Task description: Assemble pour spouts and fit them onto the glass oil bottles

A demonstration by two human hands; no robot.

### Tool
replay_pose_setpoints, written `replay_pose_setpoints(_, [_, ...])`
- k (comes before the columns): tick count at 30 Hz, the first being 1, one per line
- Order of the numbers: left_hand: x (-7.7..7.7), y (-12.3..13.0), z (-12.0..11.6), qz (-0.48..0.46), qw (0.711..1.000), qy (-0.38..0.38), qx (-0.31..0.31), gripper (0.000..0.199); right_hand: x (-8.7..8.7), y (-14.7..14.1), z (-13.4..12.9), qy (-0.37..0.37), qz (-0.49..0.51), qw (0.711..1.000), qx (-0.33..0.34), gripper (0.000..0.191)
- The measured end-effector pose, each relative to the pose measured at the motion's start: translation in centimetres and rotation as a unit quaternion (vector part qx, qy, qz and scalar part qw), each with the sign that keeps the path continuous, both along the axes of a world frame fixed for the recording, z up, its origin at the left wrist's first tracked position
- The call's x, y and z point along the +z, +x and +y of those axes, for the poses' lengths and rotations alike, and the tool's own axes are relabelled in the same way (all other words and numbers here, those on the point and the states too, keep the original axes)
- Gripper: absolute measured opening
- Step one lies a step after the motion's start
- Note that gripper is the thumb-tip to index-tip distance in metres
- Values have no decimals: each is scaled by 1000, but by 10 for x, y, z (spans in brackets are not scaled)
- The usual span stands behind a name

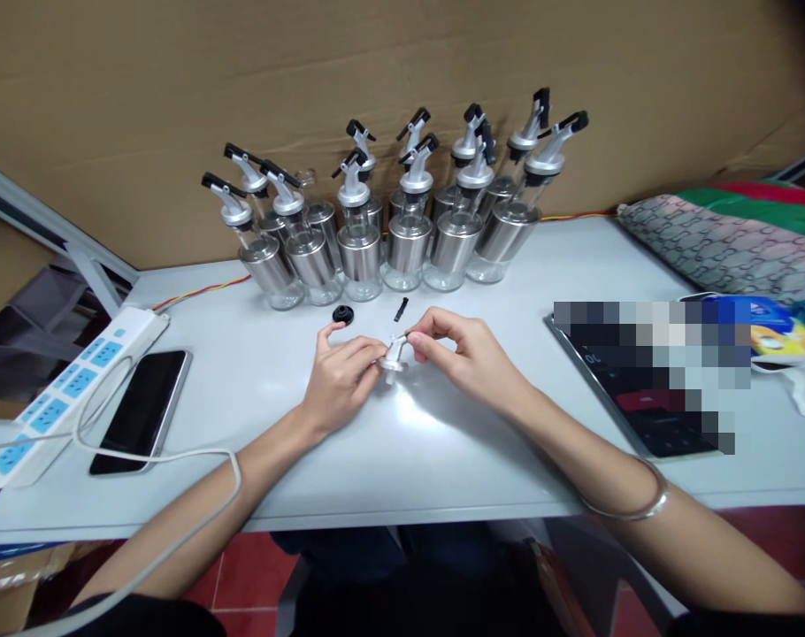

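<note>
Between my two hands, just above the table, is a silver pourer spout (pixel 394 354). My left hand (pixel 345 376) pinches its base from the left side. The fingertips of my right hand (pixel 459 349) are closed at the tip of the spout, where a small dark bit shows; I cannot make out what that bit is. A round black stopper (pixel 342 314) lies on the table by my left index finger. Beyond the spout lies a small black lever (pixel 401 309), apart from both hands.
Several glass-and-steel bottles (pixel 363 252) with pourers stand in rows at the back. To the left are a power strip (pixel 77 380), a phone (pixel 141 411) and a white cable (pixel 233 473) crossing my left arm. A partly blurred tablet-like device (pixel 632 389) and a patterned cushion (pixel 714 234) lie right.
</note>
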State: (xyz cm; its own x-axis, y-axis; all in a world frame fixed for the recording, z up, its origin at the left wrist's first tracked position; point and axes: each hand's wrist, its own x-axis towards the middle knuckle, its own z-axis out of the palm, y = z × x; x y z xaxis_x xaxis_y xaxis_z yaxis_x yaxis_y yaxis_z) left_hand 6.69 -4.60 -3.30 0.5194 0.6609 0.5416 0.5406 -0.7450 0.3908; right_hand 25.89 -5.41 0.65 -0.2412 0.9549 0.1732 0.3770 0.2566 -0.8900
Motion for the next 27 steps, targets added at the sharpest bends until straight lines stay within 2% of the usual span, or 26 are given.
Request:
replay_pose_setpoints(6, [5, -3, 5, 29, 999, 11, 41, 12, 0, -7, -5, 7, 4, 999, -37, 12])
replay_pose_setpoints(8, [8, -5, 9, 44, 997, 6, 62, 23, 0, -8, -7, 9, 20, 998, -55, 12])
replay_pose_setpoints(11, [8, -7, 13, 53, 991, -41, 120, 55, -1, -7, -6, -1, 71, 995, -76, 14])
replay_pose_setpoints(13, [5, -7, 16, 52, 982, -84, 161, 62, -3, -5, -4, -14, 131, 988, -82, 18])
replay_pose_setpoints(15, [2, -8, 18, 48, 976, -113, 180, 60, -5, -3, -1, -33, 192, 978, -78, 22])
replay_pose_setpoints(19, [-1, -11, 21, 12, 981, -90, 172, 49, -6, -4, 2, -96, 260, 958, -70, 27])
replay_pose_setpoints(23, [-1, -12, 22, -43, 991, -48, 119, 45, -6, -4, 2, -150, 294, 939, -94, 24])
replay_pose_setpoints(27, [-3, -12, 22, -65, 993, -45, 87, 45, -6, -4, 3, -218, 327, 915, -96, 23])
